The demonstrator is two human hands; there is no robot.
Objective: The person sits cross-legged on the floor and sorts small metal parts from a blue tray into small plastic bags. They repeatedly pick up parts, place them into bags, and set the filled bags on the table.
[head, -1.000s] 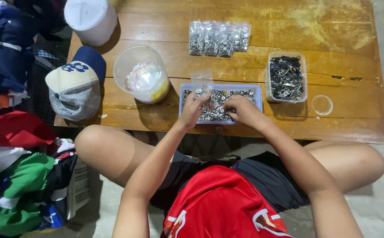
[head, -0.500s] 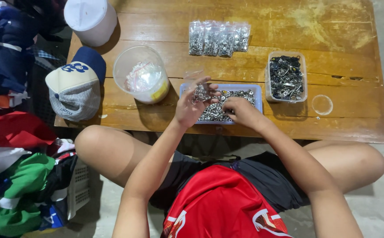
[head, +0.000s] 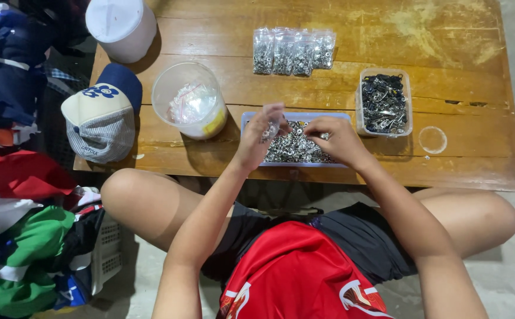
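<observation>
— So, from the head camera: where does the tray [head: 296, 155] of small silvery metal parts lie from each hand?
— Directly under both. The left hand [head: 261, 131] hovers over its 9 o'clock end, fingers pinched together on what looks like a small clear bag [head: 271, 129]; the right hand [head: 334, 137] sits on the 3 o'clock half, fingertips bunched down among the pieces. Whether it grips one, I cannot tell.
— Long axis?
— Running 9 to 3, along the near edge of the wooden table [head: 446, 47]. The right hand is nearer the parts.
— And around?
— Filled bags [head: 294, 51] at 12 o'clock, a tub of dark parts [head: 383, 103] at 2, a clear round container [head: 189, 107] at 10, a cap [head: 101, 121] beyond it. Clothes [head: 21, 236] are heaped on the floor at 8.
</observation>
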